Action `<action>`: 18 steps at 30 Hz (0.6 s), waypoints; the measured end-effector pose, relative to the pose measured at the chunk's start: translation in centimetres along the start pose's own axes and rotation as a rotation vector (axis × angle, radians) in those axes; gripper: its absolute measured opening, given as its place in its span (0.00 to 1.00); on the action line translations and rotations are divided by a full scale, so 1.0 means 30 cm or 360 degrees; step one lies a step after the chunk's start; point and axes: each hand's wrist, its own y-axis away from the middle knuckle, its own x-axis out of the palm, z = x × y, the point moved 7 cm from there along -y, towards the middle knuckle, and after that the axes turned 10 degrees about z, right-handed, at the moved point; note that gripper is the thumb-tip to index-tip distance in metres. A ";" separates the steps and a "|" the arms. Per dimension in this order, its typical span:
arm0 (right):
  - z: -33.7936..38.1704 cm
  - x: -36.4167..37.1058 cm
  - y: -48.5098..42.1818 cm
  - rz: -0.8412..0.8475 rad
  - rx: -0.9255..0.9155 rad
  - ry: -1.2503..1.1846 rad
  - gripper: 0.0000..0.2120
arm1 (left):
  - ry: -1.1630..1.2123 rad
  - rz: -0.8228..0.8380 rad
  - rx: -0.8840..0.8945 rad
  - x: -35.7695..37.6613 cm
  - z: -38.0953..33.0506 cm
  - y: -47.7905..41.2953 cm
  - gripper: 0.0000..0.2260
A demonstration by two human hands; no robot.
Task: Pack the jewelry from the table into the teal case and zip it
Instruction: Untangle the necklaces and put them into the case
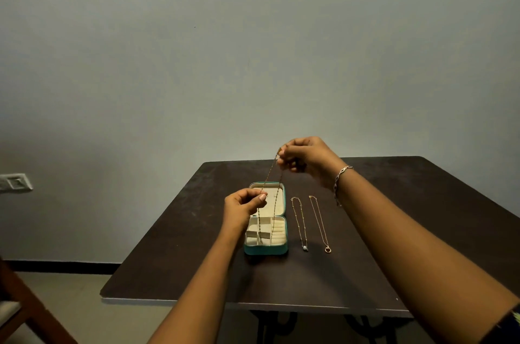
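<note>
Dim table, left hand hiding teal case corner, pinched chain faint

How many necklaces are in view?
3. One chain hangs between left hand and right hand over the teal case; the pearl necklace and ring necklace lie on the table right of it. More may be hidden.

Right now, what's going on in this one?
A person is packing jewelry. The right hand pinches the top of a long chain and the left hand pinches it lower down, holding it over the open teal case. Its lower end hangs at the compartments. A bead-pendant necklace and a ring-pendant necklace lie on the table right of the case, which is not yet zipped.
</note>
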 end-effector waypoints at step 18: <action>0.203 -0.165 0.106 -0.0020 0.0001 0.0136 0.06 | 0.0405 -0.0041 -0.0303 0.115 0.095 0.123 0.04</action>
